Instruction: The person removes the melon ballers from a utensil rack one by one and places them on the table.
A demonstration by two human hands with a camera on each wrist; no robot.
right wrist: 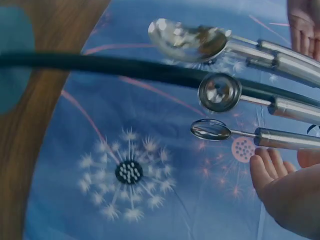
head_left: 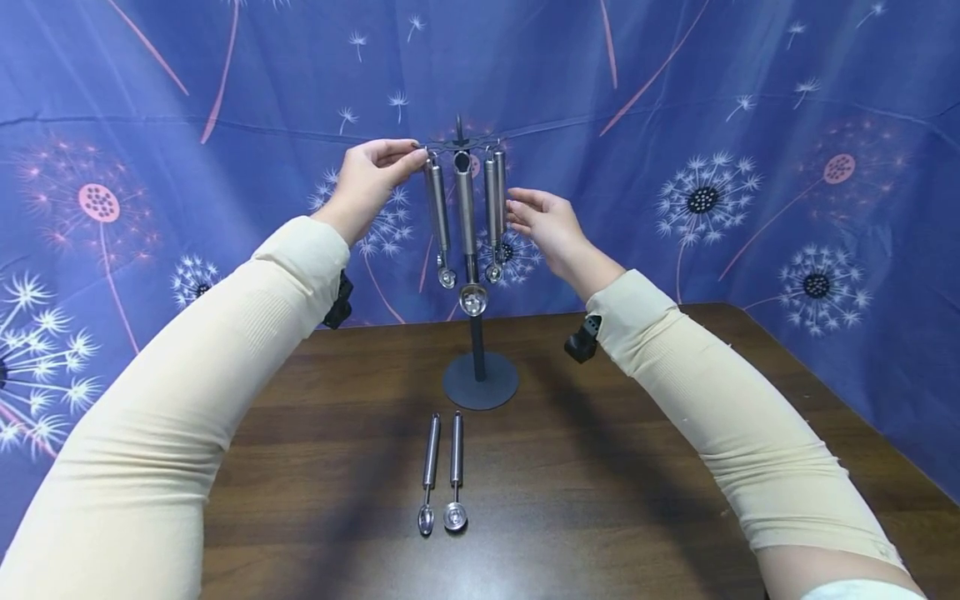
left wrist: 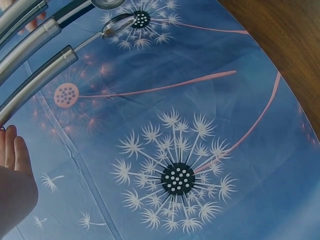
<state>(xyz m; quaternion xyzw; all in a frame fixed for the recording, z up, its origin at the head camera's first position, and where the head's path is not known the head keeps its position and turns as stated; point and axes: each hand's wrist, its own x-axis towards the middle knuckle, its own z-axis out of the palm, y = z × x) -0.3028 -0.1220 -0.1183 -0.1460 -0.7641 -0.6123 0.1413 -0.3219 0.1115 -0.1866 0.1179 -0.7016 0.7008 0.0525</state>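
A black hanging rack stands upright with several steel scoops on its hooks. My left hand is raised at the rack's left end, thumb and forefinger pinching the rack by the top of a hanging handle. On the other side my right hand has its fingers loosely extended, fingertips right beside the right-hand handles. A large scoop hangs in the middle. In the right wrist view, a round scoop and an oval scoop hang close to my right fingers.
Two more steel tools, an oval scoop and a round scoop, lie side by side on the brown wooden table in front of the rack's round base. A blue dandelion-print cloth hangs behind.
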